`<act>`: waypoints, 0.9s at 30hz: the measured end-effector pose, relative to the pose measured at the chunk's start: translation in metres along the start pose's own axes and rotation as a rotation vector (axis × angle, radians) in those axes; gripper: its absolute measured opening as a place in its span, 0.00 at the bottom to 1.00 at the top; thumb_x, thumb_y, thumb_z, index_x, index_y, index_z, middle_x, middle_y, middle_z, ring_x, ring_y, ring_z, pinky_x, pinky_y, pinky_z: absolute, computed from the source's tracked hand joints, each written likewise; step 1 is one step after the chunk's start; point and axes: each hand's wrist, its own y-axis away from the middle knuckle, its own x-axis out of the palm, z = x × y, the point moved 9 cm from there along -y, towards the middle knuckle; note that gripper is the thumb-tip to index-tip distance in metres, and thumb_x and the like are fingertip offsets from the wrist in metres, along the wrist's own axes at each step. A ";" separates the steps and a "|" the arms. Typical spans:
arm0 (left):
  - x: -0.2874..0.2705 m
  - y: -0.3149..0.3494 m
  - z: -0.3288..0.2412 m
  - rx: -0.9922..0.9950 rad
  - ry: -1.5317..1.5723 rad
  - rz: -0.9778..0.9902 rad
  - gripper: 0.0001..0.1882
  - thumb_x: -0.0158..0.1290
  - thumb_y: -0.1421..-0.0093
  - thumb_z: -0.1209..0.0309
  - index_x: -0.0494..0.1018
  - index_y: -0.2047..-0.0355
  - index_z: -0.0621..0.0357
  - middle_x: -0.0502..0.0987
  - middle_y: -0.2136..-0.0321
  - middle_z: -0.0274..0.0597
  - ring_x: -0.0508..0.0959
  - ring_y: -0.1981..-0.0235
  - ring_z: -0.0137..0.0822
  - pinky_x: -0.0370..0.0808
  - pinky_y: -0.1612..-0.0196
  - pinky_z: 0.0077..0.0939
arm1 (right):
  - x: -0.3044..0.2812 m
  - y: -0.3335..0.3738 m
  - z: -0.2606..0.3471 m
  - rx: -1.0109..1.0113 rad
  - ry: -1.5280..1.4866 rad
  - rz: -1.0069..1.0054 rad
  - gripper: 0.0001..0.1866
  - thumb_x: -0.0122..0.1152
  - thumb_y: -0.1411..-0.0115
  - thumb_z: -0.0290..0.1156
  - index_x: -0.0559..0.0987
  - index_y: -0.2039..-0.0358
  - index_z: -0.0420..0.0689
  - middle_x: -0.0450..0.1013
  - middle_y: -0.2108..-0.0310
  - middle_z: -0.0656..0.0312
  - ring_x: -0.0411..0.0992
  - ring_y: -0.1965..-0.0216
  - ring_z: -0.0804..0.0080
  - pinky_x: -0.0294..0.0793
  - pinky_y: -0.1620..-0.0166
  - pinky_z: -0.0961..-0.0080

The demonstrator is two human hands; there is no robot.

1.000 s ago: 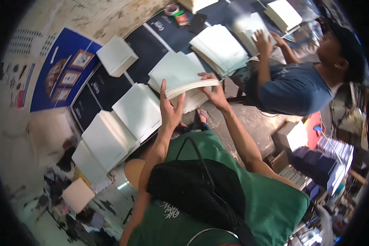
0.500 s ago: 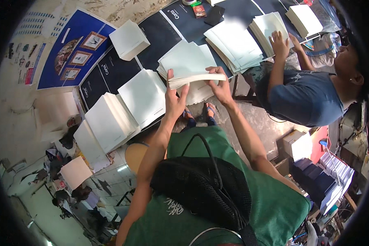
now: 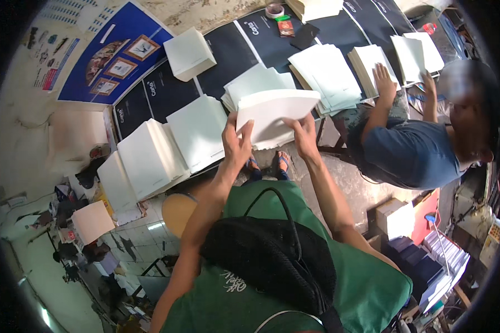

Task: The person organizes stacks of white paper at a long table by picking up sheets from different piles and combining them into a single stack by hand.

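Observation:
Between my two hands, above the table's near edge, stands a thick sheaf of white paper (image 3: 275, 114), tilted up with its broad face toward me. My left hand (image 3: 236, 139) grips its left side, thumb on the near face. On the right side my right hand (image 3: 303, 136) holds it the same way; the fingers behind the sheaf are hidden. Behind it lies a spread stack of pale sheets (image 3: 258, 80) on the dark table cover (image 3: 225, 47). Nearest to my left hand is another paper stack (image 3: 197, 133).
More paper stacks (image 3: 147, 158) line the table's left end, and fanned sheets (image 3: 325, 75) lie to the right. A block of paper (image 3: 189, 53) stands farther back. At the right, a co-worker (image 3: 414, 150) handles paper. A tape roll (image 3: 274, 10) and dark wallet-like object (image 3: 305, 36) lie behind.
The sheaf in my hands has turned from nearly edge-on to showing its broad face. The co-worker's far hand has moved right and now lifts a sheet.

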 end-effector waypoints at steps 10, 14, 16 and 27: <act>-0.034 0.007 -0.101 0.496 0.054 0.148 0.23 0.67 0.48 0.73 0.63 0.62 0.59 0.72 0.69 0.44 0.73 0.69 0.33 0.71 0.67 0.24 | 0.051 0.056 0.110 -0.435 -0.130 0.268 0.18 0.62 0.52 0.27 0.66 0.62 0.43 0.66 0.64 0.58 0.67 0.56 0.64 0.65 0.43 0.60; -0.024 -0.001 -0.077 0.393 0.010 0.089 0.24 0.72 0.51 0.67 0.69 0.62 0.61 0.77 0.71 0.43 0.79 0.72 0.39 0.76 0.68 0.28 | 0.043 0.047 0.106 -0.355 -0.041 0.294 0.18 0.63 0.50 0.27 0.69 0.60 0.39 0.67 0.62 0.58 0.67 0.54 0.66 0.66 0.45 0.66; -0.005 -0.008 -0.017 0.168 -0.116 0.120 0.24 0.71 0.47 0.64 0.72 0.59 0.65 0.79 0.71 0.43 0.83 0.68 0.44 0.79 0.64 0.33 | 0.018 0.026 0.076 -0.175 0.051 0.123 0.22 0.63 0.47 0.24 0.71 0.52 0.36 0.71 0.58 0.58 0.69 0.52 0.70 0.68 0.47 0.70; 0.030 0.029 0.050 0.269 -0.282 0.230 0.25 0.61 0.38 0.71 0.64 0.46 0.66 0.70 0.45 0.60 0.73 0.45 0.58 0.71 0.43 0.46 | -0.038 0.007 -0.020 -0.206 0.372 0.147 0.22 0.62 0.43 0.27 0.72 0.47 0.37 0.72 0.50 0.57 0.68 0.47 0.69 0.65 0.42 0.72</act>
